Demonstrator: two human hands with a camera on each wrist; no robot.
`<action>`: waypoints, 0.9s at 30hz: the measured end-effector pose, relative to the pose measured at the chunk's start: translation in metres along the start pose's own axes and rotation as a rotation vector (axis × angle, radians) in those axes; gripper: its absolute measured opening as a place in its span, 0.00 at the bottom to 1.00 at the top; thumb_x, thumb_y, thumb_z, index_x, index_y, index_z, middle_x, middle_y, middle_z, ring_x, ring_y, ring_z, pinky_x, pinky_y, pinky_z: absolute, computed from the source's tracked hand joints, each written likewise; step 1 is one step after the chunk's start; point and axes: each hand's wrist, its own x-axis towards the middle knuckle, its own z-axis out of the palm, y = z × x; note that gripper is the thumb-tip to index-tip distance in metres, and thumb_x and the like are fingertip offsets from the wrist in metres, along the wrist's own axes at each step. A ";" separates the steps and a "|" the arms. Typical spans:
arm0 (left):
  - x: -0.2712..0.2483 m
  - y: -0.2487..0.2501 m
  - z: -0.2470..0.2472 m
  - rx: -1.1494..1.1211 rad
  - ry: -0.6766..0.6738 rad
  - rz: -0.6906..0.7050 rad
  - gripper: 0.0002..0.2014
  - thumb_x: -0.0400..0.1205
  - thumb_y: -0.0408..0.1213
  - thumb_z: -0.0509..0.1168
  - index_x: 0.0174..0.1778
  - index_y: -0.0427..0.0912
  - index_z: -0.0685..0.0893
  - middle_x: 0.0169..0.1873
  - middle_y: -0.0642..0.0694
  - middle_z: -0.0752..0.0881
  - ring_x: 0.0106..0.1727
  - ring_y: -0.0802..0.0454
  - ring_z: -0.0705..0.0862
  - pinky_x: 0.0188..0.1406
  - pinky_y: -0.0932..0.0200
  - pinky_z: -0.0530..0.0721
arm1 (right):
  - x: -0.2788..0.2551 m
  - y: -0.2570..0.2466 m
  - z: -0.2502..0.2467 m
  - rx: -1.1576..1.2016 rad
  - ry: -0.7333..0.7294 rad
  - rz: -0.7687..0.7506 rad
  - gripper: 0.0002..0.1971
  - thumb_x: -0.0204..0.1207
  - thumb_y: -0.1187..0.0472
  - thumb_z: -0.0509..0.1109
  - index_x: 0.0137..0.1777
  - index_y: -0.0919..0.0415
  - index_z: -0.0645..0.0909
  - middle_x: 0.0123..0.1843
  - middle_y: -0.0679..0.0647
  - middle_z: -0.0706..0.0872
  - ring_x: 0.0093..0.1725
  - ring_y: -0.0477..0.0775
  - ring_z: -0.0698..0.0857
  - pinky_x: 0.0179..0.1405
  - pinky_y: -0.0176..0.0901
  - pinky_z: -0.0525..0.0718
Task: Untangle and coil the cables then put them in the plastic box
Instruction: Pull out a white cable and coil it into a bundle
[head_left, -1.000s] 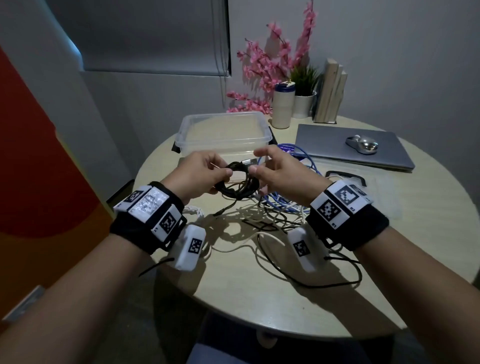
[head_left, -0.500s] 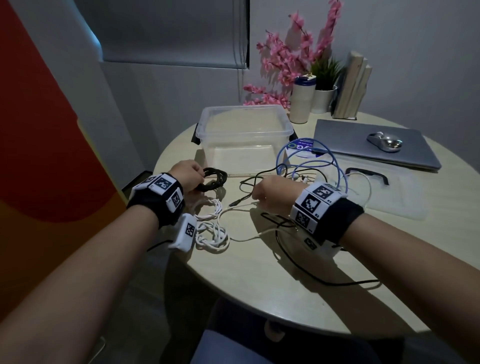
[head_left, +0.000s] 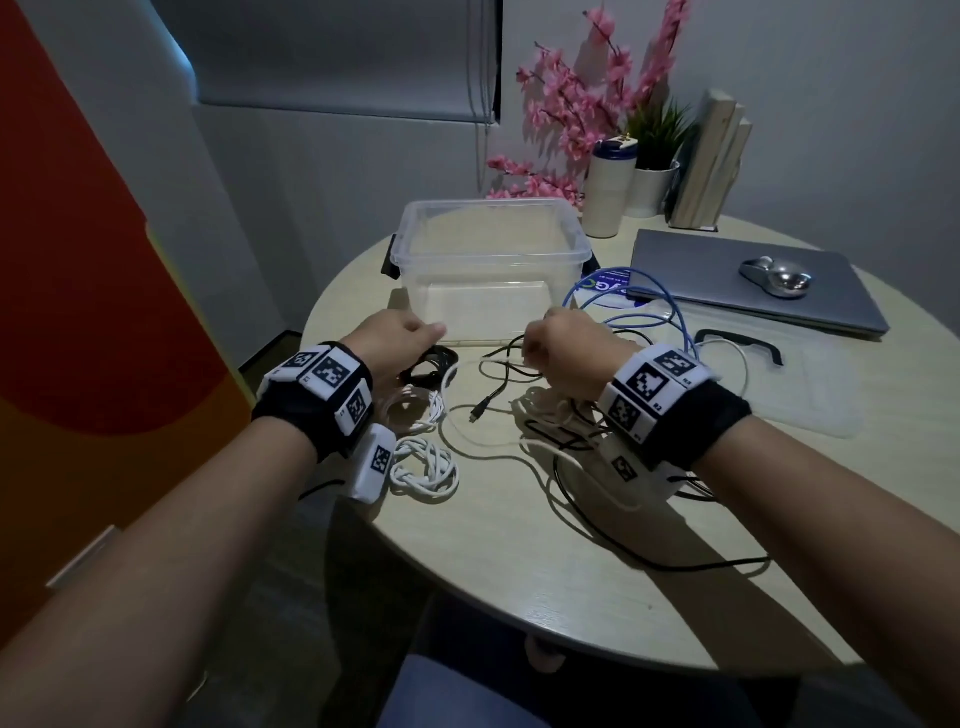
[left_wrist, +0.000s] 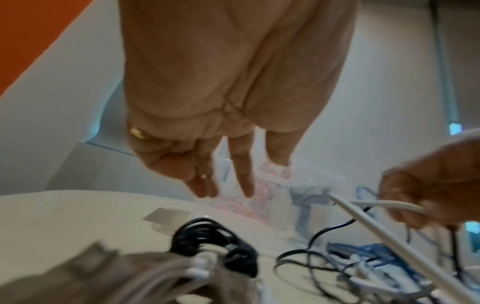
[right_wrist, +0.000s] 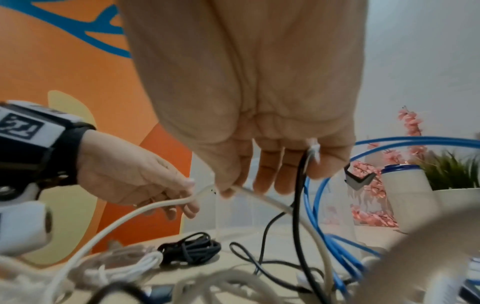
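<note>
A coiled black cable (head_left: 434, 364) (left_wrist: 215, 242) (right_wrist: 189, 248) lies on the round table (head_left: 519, 561) just under my left hand (head_left: 415, 332), whose fingers (left_wrist: 246, 185) hang straight and hold nothing. My right hand (head_left: 550, 343) (right_wrist: 241, 185) pinches a loose white cable (right_wrist: 116, 224) (left_wrist: 376, 224) above the tangle, and a black cable (right_wrist: 298, 195) runs up between its fingers. A coiled white cable (head_left: 423, 467) sits by my left wrist. The clear plastic box (head_left: 493, 258) stands open behind both hands. A blue cable (head_left: 654, 306) (right_wrist: 327, 209) loops to its right.
A closed laptop (head_left: 701, 270) with a silver mouse (head_left: 776, 278) lies at the back right. The clear lid (head_left: 831, 395) lies flat in front of it. A tumbler (head_left: 608, 192), potted plant, books (head_left: 711, 156) and pink flowers (head_left: 587, 104) stand at the far edge.
Both hands held the black coil up a second ago. My left hand has set it on the table and let go; my right hand has taken hold of a white cable.
</note>
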 end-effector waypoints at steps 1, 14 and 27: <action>-0.004 0.005 0.001 -0.061 -0.035 0.043 0.19 0.82 0.56 0.62 0.53 0.43 0.85 0.50 0.50 0.85 0.52 0.49 0.82 0.54 0.54 0.78 | 0.000 0.002 -0.002 0.043 0.044 0.014 0.08 0.80 0.62 0.64 0.55 0.53 0.81 0.57 0.56 0.78 0.61 0.61 0.76 0.60 0.54 0.76; -0.021 0.064 -0.002 -0.843 0.166 0.359 0.14 0.87 0.42 0.56 0.39 0.41 0.79 0.25 0.51 0.79 0.21 0.62 0.72 0.19 0.70 0.70 | -0.023 0.037 -0.030 0.486 0.132 0.013 0.09 0.84 0.60 0.58 0.48 0.60 0.79 0.43 0.53 0.84 0.42 0.53 0.81 0.37 0.37 0.75; -0.018 0.070 0.017 -0.458 0.254 0.334 0.14 0.88 0.44 0.53 0.45 0.46 0.82 0.26 0.50 0.79 0.25 0.55 0.74 0.27 0.60 0.73 | -0.038 0.058 -0.060 1.314 0.438 0.033 0.13 0.87 0.64 0.53 0.41 0.59 0.74 0.29 0.51 0.83 0.35 0.54 0.84 0.39 0.45 0.79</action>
